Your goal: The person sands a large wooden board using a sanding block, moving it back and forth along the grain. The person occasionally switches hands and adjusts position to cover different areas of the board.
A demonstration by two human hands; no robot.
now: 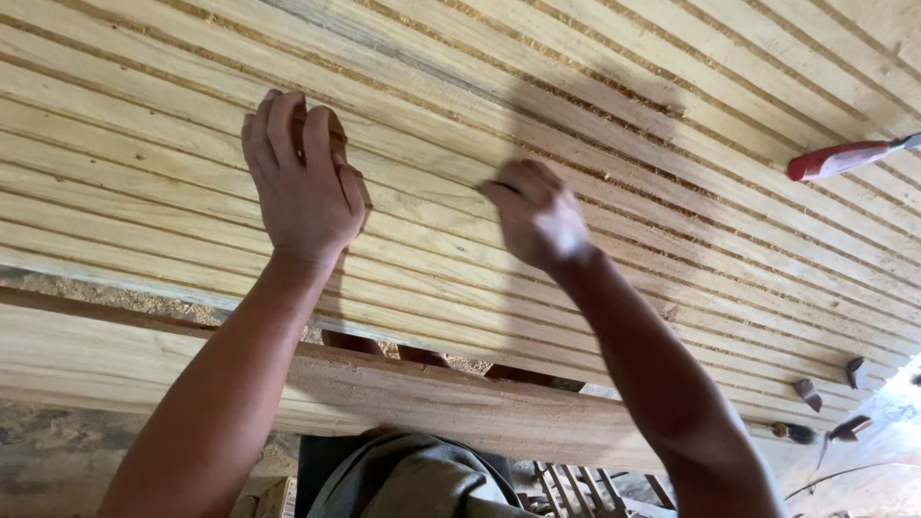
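Note:
A wide pale wooden panel (672, 192) with many long parallel grooves fills the view, slanting from upper left to lower right. My left hand (299, 182) rests on it near the left, fingers curled over a small brown block (335, 129) that is mostly hidden. My right hand (537, 213) lies on the panel to the right of it, fingers pinched together against a groove; it is blurred and whatever it holds is hidden.
A red-handled tool (844, 158) lies on the panel at the upper right. Sawdust sits in the grooves. A thick timber beam (403, 393) runs under the panel's near edge. Small dark wedges (808, 393) lie at the lower right corner.

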